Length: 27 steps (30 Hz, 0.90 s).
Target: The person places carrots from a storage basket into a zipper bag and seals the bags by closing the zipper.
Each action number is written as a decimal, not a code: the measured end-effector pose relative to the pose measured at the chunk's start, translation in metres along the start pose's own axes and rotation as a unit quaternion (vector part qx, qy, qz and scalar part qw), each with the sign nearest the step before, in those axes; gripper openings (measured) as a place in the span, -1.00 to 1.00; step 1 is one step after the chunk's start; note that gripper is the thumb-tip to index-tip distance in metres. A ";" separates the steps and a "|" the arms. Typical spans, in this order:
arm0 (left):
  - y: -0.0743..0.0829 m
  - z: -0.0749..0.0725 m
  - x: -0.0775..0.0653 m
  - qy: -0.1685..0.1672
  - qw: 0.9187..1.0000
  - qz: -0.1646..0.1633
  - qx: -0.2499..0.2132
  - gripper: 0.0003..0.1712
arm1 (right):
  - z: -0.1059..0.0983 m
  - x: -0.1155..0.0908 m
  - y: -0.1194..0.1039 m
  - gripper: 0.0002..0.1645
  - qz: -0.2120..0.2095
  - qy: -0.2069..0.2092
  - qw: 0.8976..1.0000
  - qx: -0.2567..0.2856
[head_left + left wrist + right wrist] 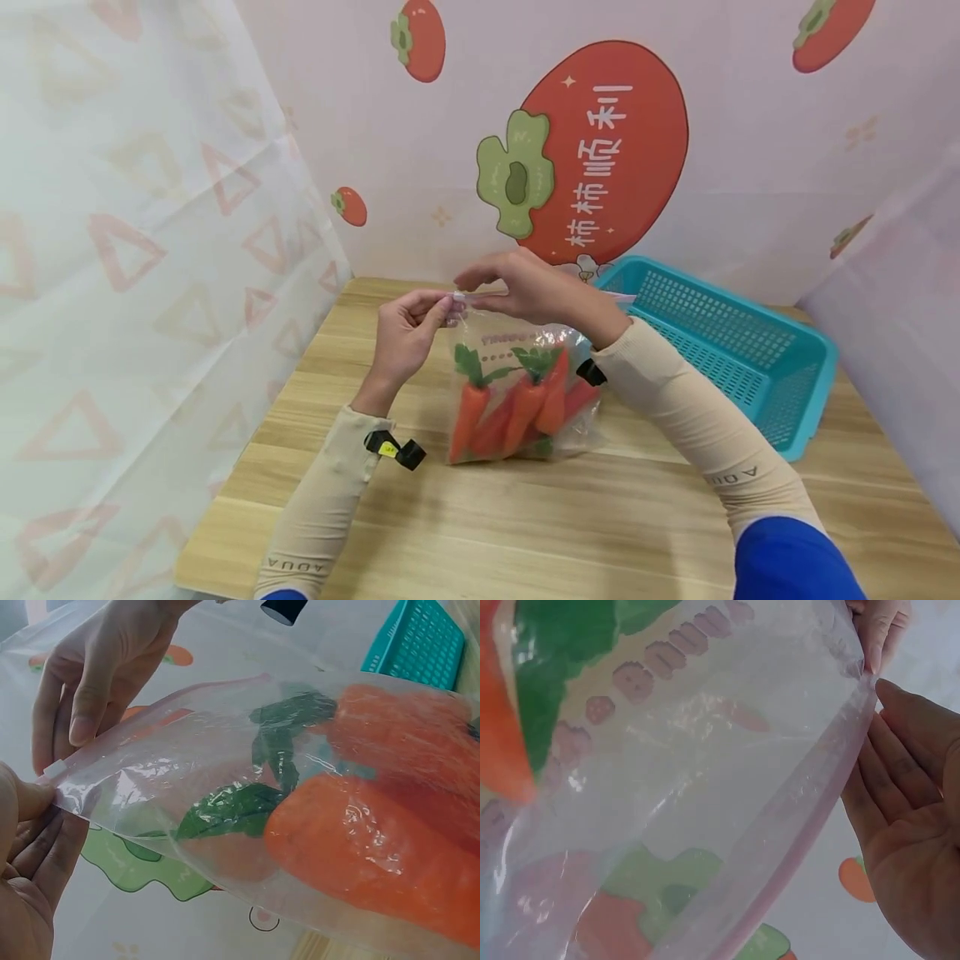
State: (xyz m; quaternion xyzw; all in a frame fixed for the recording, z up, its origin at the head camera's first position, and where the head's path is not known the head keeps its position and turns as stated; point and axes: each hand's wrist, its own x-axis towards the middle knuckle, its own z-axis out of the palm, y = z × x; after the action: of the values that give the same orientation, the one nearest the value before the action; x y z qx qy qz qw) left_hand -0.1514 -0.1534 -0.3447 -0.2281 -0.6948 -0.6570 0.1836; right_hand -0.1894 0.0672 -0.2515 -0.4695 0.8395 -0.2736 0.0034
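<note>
A clear zip bag (480,333) with a pink zip edge stands upright on the table, holding several orange carrots (528,408) with green leafy tops. My left hand (405,333) pinches the bag's upper left corner between thumb and fingers, next to the small white slider (54,769). Over the zip edge, close to that corner, is my right hand (536,287); its fingers are extended, with the thumb apart from them. In the right wrist view the right thumb (911,712) points at the corner, near the left fingertips.
A turquoise plastic basket (720,333) stands on the wooden table (480,533), behind and to the right of the bag, partly covered by my right arm. A printed cloth (420,150) hangs at the back, with more cloth on both sides.
</note>
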 end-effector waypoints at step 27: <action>-0.003 0.001 -0.001 0.009 0.999 0.033 0.025 -0.81 | 0.003 0.015 0.005 -0.84 -0.070 0.003 0.997 -0.007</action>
State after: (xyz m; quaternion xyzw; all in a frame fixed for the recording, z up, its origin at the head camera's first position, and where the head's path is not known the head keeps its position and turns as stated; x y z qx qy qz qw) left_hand -0.1518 -0.1525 -0.3476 -0.2409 -0.7010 -0.6352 0.2170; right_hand -0.2006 0.0556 -0.2527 -0.5266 0.8061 -0.2690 -0.0214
